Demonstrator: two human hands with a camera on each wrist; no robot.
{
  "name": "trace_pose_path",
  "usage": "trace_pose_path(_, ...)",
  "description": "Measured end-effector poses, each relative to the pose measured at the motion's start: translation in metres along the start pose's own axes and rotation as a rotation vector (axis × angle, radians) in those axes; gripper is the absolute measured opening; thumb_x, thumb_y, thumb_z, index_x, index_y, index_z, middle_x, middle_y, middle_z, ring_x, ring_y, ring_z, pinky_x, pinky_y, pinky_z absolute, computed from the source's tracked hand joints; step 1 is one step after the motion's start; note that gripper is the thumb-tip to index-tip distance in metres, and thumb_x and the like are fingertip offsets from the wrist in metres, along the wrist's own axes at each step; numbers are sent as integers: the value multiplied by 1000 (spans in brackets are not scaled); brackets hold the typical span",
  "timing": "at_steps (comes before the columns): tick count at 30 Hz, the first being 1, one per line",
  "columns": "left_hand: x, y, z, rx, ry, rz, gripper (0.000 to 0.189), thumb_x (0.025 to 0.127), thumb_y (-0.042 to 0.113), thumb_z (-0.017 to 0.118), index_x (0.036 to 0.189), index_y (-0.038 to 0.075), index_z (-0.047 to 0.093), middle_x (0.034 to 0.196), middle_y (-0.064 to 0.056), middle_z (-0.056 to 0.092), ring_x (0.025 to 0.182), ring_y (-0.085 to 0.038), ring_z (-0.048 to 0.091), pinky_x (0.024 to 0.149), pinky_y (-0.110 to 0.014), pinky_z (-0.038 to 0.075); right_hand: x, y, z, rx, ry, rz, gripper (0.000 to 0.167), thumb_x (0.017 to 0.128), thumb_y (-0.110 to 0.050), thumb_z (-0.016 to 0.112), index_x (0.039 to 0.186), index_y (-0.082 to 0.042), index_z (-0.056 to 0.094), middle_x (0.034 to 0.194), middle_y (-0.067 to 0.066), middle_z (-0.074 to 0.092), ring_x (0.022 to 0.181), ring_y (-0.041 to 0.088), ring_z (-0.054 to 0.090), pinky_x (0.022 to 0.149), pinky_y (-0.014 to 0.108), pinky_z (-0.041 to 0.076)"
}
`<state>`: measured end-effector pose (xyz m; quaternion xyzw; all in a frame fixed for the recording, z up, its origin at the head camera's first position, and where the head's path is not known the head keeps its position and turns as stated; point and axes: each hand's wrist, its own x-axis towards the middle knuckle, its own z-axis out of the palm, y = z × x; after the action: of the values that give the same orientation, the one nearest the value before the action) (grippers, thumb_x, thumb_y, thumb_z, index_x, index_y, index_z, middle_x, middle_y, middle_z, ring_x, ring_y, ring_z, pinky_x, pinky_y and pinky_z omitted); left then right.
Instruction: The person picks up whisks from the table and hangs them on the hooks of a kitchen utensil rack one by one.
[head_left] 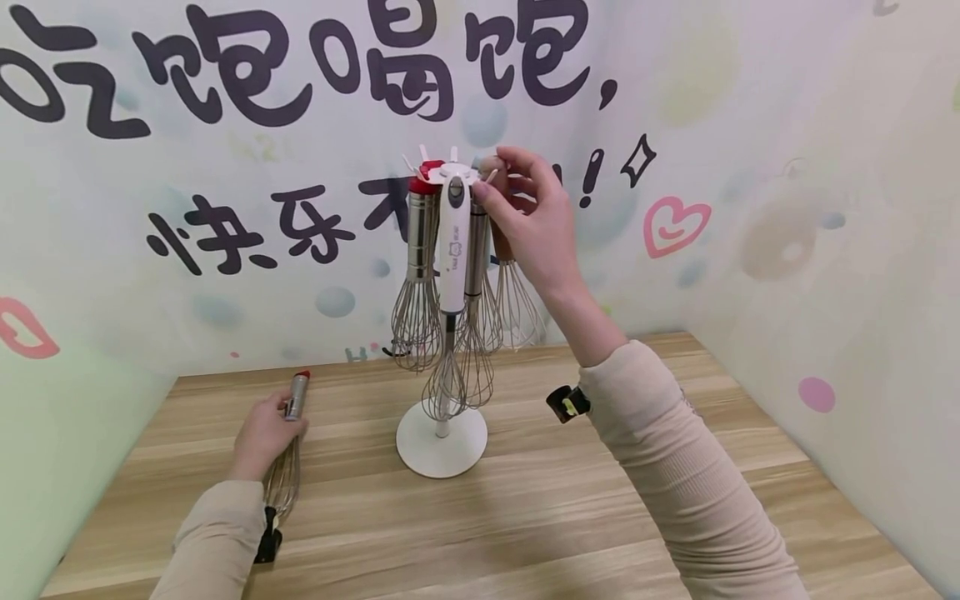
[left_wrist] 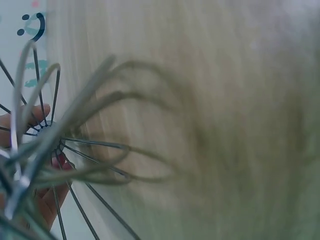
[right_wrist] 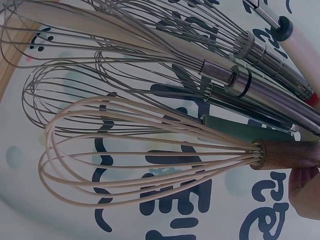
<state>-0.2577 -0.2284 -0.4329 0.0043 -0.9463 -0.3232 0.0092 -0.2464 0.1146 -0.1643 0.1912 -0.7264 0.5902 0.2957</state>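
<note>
A white stand with a round base and a hooked top holds several hanging whisks. At the right side of its top, my right hand pinches the upper end of a whisk with a brown wooden handle; its pale wire loops hang free in the right wrist view. Low on the left, my left hand grips a steel-handled whisk with a red end, its wires toward the wrist. Those wires look blurred and close in the left wrist view.
On the stand hang a white-handled whisk, a red-topped steel whisk and a plain steel whisk. A green-handled whisk hangs behind. The wooden table meets walls at the back and sides.
</note>
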Motion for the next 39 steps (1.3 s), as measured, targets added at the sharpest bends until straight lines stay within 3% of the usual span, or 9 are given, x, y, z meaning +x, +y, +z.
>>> trace_pose_path(12, 1, -3, 3, -13, 26, 6, 60, 81, 10, 63, 131, -18, 43, 118, -40, 53, 94, -43, 59, 79, -51, 54, 0, -2, 1, -3, 0, -1, 45, 87, -9, 69, 128, 0, 54, 122, 14, 56, 105, 21, 59, 94, 24, 53)
trace_pose_path(20, -1, -1, 2, -13, 28, -23, 59, 81, 8, 60, 130, -19, 43, 122, -40, 52, 99, -46, 58, 81, -52, 55, 0, -2, 1, -3, 0, 2, 45, 87, -10, 69, 128, -1, 54, 122, 13, 56, 105, 20, 59, 94, 24, 53)
trace_pose_path(33, -3, 4, -6, -74, 16, -45, 62, 82, 7, 58, 135, -17, 38, 129, -39, 46, 94, -41, 60, 69, -42, 59, 0, -1, 0, -10, -2, 9, 45, 87, -11, 69, 129, -1, 54, 123, 13, 57, 106, 21, 59, 95, 24, 53)
trace_pose_path(39, -4, 9, -16, -99, 24, -37, 63, 82, 7, 56, 138, -14, 36, 131, -38, 44, 93, -39, 58, 67, -36, 55, 0, -2, 0, -21, 1, 5, 44, 87, -11, 68, 129, -2, 55, 123, 13, 57, 106, 20, 58, 95, 24, 52)
